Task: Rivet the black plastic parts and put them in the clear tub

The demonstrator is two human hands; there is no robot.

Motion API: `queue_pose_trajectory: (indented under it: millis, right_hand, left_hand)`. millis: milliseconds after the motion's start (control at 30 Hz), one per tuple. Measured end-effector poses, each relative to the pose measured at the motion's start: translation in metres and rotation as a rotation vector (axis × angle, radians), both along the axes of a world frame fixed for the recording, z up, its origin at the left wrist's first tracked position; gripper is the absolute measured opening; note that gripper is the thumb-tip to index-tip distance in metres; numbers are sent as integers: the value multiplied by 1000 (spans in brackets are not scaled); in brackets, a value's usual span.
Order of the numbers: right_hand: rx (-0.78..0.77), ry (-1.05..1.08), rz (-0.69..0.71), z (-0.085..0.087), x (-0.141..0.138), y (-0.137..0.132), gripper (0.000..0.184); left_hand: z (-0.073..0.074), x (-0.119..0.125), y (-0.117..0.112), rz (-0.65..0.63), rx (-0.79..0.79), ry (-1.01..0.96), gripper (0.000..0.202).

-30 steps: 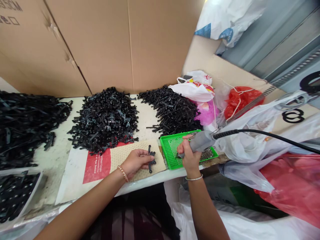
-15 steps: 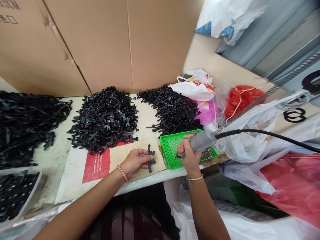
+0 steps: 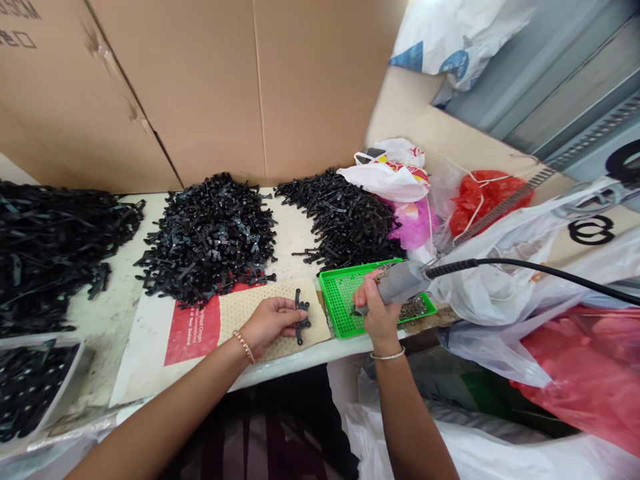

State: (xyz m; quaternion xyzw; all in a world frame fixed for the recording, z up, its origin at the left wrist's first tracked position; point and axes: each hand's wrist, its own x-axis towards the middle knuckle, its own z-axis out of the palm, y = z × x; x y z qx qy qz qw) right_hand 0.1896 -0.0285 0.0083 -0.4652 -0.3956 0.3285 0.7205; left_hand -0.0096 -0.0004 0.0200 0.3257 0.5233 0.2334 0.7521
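My left hand (image 3: pixel 270 323) rests on a beige perforated mat (image 3: pixel 240 310) and pinches a small black plastic part (image 3: pixel 301 317) flat against it. My right hand (image 3: pixel 377 310) is wrapped round a grey powered screwdriver (image 3: pixel 403 281) with a black cable (image 3: pixel 525 267) running off to the right. The tool's tip points down into a green mesh tray (image 3: pixel 340 300) that holds small metal screws (image 3: pixel 415 308).
Heaps of black plastic parts lie on the table: one in the middle (image 3: pixel 210 237), one at the back right (image 3: pixel 345 217), one at the far left (image 3: pixel 45 247). Cardboard sheets (image 3: pixel 200 87) stand behind. Plastic bags (image 3: pixel 500 280) crowd the right side.
Hardly anything has moved. My right hand has shifted slightly on the screwdriver over the green tray; my left hand still holds the black part on the mat.
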Motion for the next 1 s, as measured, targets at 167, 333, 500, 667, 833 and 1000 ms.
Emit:
queue_pose_trajectory:
  millis: [167, 333, 500, 667, 833, 1000]
  right_hand:
    - [-19, -28, -24, 3, -1, -2, 25]
    - [63, 75, -58, 33, -10, 1, 27]
    - [74, 214, 50, 57, -41, 16, 31]
    - [33, 297, 120, 50, -69, 31, 31]
    - [19, 294, 130, 44, -74, 35, 30]
    - [2, 242, 118, 44, -75, 33, 32]
  left_hand:
    - [-4, 1, 0, -4, -5, -25, 24]
    - [-9, 1, 1, -20, 14, -67, 25]
    - [-12, 3, 1, -22, 24, -71, 25]
    - [-16, 3, 1, -22, 45, -102, 32]
    - [-20, 3, 1, -22, 59, -104, 32]
    - [-20, 3, 1, -30, 53, -122, 32]
